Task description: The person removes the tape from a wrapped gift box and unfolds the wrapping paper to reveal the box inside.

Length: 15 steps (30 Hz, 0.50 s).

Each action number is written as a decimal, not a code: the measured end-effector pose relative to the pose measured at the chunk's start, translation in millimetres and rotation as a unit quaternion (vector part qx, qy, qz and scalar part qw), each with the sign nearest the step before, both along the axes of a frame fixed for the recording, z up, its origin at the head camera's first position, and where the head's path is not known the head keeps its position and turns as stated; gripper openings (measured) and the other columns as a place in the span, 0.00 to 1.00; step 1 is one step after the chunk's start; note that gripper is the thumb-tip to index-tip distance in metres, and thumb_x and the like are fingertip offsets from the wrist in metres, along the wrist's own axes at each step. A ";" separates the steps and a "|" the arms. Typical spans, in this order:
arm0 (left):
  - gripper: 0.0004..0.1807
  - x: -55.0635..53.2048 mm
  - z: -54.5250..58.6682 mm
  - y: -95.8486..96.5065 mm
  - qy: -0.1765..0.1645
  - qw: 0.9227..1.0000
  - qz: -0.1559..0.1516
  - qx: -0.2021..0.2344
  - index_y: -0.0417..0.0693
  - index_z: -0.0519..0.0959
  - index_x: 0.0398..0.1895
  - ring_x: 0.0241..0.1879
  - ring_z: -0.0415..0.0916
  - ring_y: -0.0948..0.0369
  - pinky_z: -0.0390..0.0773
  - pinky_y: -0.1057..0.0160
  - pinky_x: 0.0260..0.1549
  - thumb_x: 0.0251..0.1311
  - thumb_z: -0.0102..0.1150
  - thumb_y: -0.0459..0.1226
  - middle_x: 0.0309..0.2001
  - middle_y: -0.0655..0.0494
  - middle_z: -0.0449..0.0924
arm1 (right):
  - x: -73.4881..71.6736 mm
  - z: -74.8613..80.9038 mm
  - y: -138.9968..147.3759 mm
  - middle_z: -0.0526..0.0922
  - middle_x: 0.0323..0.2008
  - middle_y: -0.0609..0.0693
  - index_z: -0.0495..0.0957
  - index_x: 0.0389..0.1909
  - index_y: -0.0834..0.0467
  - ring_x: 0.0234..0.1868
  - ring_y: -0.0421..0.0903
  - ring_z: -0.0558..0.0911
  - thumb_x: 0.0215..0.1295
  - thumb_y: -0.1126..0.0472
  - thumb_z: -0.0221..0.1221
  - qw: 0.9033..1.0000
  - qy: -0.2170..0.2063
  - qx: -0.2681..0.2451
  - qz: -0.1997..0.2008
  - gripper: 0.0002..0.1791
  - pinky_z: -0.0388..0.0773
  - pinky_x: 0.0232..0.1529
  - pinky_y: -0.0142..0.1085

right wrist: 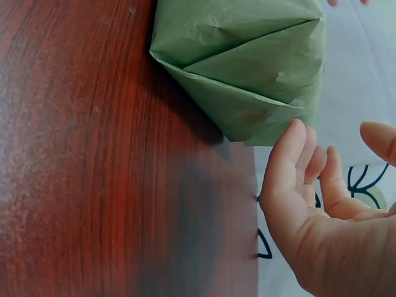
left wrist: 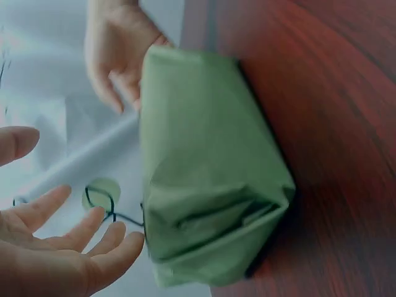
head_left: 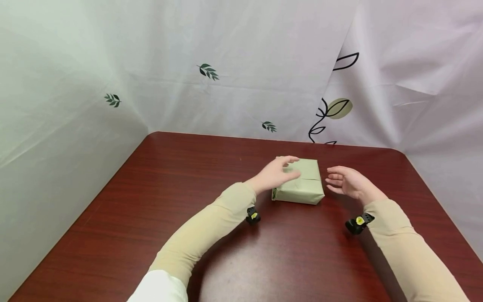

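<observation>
A box-shaped parcel wrapped in pale green paper (head_left: 303, 184) lies on the dark red wooden table, right of the middle. Folded paper flaps show on its ends in both wrist views. My left hand (head_left: 276, 173) hovers over the parcel's left side, thumb and fingers spread apart, gripping nothing. To the right of the parcel, my right hand (head_left: 351, 182) is held a little away from it, palm turned inward and fingers loosely bent. In the right wrist view the fingers (right wrist: 286, 154) appear close by the folded end of the parcel (right wrist: 247, 68).
The reddish-brown table (head_left: 181, 176) has rounded far corners. A pale fabric backdrop (head_left: 234, 37) with printed leaves hangs behind it and along both sides. Small black devices with yellow marks, such as this strap unit (head_left: 358, 223), sit on both wrists.
</observation>
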State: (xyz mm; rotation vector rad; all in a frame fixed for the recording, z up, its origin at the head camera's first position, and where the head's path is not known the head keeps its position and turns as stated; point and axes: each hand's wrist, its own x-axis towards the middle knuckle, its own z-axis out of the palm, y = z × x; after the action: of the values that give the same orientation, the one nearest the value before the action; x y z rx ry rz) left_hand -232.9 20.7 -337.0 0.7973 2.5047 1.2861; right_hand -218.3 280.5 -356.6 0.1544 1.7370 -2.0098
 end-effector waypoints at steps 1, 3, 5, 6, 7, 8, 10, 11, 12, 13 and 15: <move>0.28 1.9 -0.4 3.5 0.017 1.000 -0.009 -0.019 0.49 0.67 0.66 0.66 0.64 0.56 0.66 0.62 0.61 0.62 0.57 0.43 0.65 0.53 0.68 | -0.6 0.6 -1.2 0.76 0.29 0.42 0.78 0.27 0.45 0.34 0.36 0.79 0.71 0.59 0.45 1.000 -0.001 0.016 0.001 0.16 0.79 0.39 0.31; 0.30 4.1 -2.7 10.0 0.049 0.997 -0.023 -0.058 0.49 0.66 0.67 0.67 0.61 0.58 0.63 0.64 0.63 0.62 0.57 0.45 0.66 0.53 0.66 | -2.0 1.5 -3.8 0.74 0.29 0.42 0.76 0.29 0.45 0.33 0.35 0.79 0.70 0.58 0.47 0.999 -0.003 0.053 0.006 0.12 0.78 0.39 0.31; 0.32 5.8 -5.0 16.2 0.080 0.991 -0.034 -0.098 0.50 0.65 0.68 0.68 0.60 0.58 0.61 0.64 0.64 0.61 0.58 0.47 0.67 0.52 0.65 | -3.3 1.9 -6.1 0.73 0.29 0.42 0.74 0.31 0.46 0.33 0.35 0.79 0.70 0.56 0.48 0.995 -0.004 0.093 0.017 0.08 0.78 0.39 0.31; 0.32 6.5 -6.7 19.0 0.096 0.988 -0.037 -0.119 0.50 0.65 0.68 0.68 0.60 0.58 0.60 0.64 0.65 0.61 0.58 0.48 0.66 0.52 0.66 | -3.8 2.1 -7.4 0.73 0.30 0.42 0.72 0.33 0.47 0.33 0.35 0.78 0.69 0.55 0.49 0.994 -0.005 0.111 0.023 0.06 0.78 0.39 0.31; 0.33 7.5 -7.9 21.7 0.111 0.983 -0.039 -0.142 0.50 0.65 0.68 0.68 0.59 0.58 0.58 0.63 0.65 0.61 0.58 0.48 0.66 0.52 0.66 | -4.2 2.2 -8.6 0.74 0.30 0.42 0.72 0.34 0.47 0.33 0.35 0.78 0.69 0.55 0.50 0.992 -0.005 0.123 0.029 0.05 0.78 0.39 0.31; 0.33 8.7 -8.8 24.1 0.124 0.978 -0.041 -0.164 0.50 0.65 0.68 0.68 0.59 0.57 0.57 0.63 0.66 0.61 0.58 0.49 0.67 0.51 0.66 | -4.5 2.3 -9.3 0.74 0.31 0.41 0.72 0.34 0.47 0.34 0.35 0.78 0.69 0.54 0.50 0.991 -0.004 0.132 0.036 0.04 0.78 0.39 0.31; 0.34 11.6 -10.1 28.4 0.144 0.966 -0.046 -0.208 0.52 0.64 0.69 0.69 0.57 0.55 0.54 0.60 0.68 0.60 0.58 0.51 0.68 0.51 0.64 | -4.8 2.7 -10.5 0.75 0.31 0.41 0.73 0.34 0.47 0.34 0.35 0.78 0.69 0.53 0.51 0.988 -0.002 0.145 0.045 0.05 0.78 0.39 0.31; 0.35 13.0 -11.0 30.1 0.149 0.961 -0.047 -0.227 0.53 0.63 0.69 0.70 0.56 0.54 0.52 0.59 0.68 0.60 0.58 0.52 0.68 0.50 0.63 | -4.5 3.0 -11.2 0.75 0.31 0.41 0.74 0.34 0.46 0.34 0.35 0.78 0.69 0.53 0.51 0.988 -0.001 0.148 0.049 0.05 0.78 0.39 0.31; 0.36 14.5 -11.7 31.7 0.154 0.956 -0.049 -0.245 0.54 0.63 0.70 0.71 0.54 0.53 0.50 0.58 0.69 0.60 0.57 0.53 0.69 0.50 0.61 | -4.4 3.2 -11.7 0.76 0.31 0.41 0.74 0.33 0.45 0.34 0.35 0.78 0.69 0.53 0.51 0.987 0.001 0.151 0.051 0.06 0.78 0.39 0.31; 0.36 16.1 -12.0 33.1 0.157 0.951 -0.050 -0.261 0.56 0.62 0.70 0.71 0.52 0.51 0.49 0.57 0.69 0.60 0.57 0.54 0.70 0.49 0.60 | -4.2 3.4 -12.2 0.76 0.31 0.40 0.74 0.33 0.45 0.34 0.35 0.78 0.69 0.53 0.50 0.987 0.002 0.154 0.054 0.06 0.78 0.39 0.31; 0.37 18.8 -13.4 35.3 0.163 0.943 -0.049 -0.286 0.58 0.61 0.71 0.71 0.50 0.49 0.49 0.55 0.69 0.59 0.57 0.56 0.71 0.48 0.57 | -3.8 3.8 -13.4 0.77 0.31 0.40 0.74 0.33 0.46 0.34 0.35 0.78 0.69 0.53 0.51 0.986 0.001 0.160 0.055 0.06 0.78 0.39 0.31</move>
State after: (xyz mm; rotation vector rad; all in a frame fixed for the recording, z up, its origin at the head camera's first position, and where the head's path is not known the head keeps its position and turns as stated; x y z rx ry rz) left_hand -214.1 56.0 -350.4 1.0191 2.8179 0.3609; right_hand -222.1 267.1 -352.8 0.1564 2.0143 -1.6445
